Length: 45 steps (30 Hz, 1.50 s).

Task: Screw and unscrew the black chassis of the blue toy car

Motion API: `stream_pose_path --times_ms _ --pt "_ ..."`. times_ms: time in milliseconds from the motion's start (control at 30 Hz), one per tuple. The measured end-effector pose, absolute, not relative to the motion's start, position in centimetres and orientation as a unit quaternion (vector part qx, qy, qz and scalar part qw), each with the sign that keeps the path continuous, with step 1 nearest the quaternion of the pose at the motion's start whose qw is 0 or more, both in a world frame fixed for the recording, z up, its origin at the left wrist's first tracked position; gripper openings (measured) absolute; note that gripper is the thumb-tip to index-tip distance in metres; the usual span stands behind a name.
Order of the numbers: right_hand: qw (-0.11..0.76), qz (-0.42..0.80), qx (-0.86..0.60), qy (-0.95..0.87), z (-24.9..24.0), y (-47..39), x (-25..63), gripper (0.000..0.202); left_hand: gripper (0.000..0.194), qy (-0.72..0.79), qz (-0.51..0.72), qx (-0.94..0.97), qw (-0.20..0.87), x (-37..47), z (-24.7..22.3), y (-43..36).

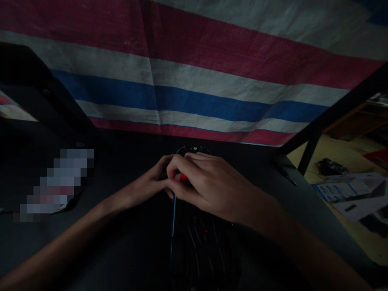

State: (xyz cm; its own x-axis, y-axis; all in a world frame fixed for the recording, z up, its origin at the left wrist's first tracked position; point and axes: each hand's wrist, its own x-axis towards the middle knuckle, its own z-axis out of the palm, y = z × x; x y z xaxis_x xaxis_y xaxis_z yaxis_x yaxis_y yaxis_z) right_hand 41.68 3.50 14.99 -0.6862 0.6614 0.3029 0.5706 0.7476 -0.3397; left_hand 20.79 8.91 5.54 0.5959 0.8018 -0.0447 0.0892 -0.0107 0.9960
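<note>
In the dim middle of the view my two hands meet over a long black device with thin blue edging. My right hand is closed, its thumb and forefinger curled round a small red piece that shows between them. The rest of that piece is hidden. My left hand comes in from the left and touches the right fingertips. Its fingers look bent and closed, though what they hold is covered. Below the hands, a ribbed black part carries a tiny red dot.
Everything sits on a dark tabletop. A striped red, white and blue sheet hangs behind it. At left lie a pixelated item and a thick black post. A thin dark tool and a slanted frame bar are at right.
</note>
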Motion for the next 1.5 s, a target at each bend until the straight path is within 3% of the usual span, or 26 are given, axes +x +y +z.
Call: stream_pose_path --times_ms 400,833,1500 --pt "0.189 0.132 -0.355 -0.906 15.1 3.6 42.0 0.013 0.069 0.354 0.275 0.653 0.61 20.8 5.9 8.8" --pt "0.201 0.125 -0.357 -0.904 15.0 3.1 41.8 0.013 0.059 0.347 0.277 0.646 0.621 21.1 6.3 8.6" --pt "0.189 0.091 -0.37 -0.905 15.0 3.0 41.9 0.016 0.072 0.362 0.27 0.644 0.617 21.5 6.8 8.5"
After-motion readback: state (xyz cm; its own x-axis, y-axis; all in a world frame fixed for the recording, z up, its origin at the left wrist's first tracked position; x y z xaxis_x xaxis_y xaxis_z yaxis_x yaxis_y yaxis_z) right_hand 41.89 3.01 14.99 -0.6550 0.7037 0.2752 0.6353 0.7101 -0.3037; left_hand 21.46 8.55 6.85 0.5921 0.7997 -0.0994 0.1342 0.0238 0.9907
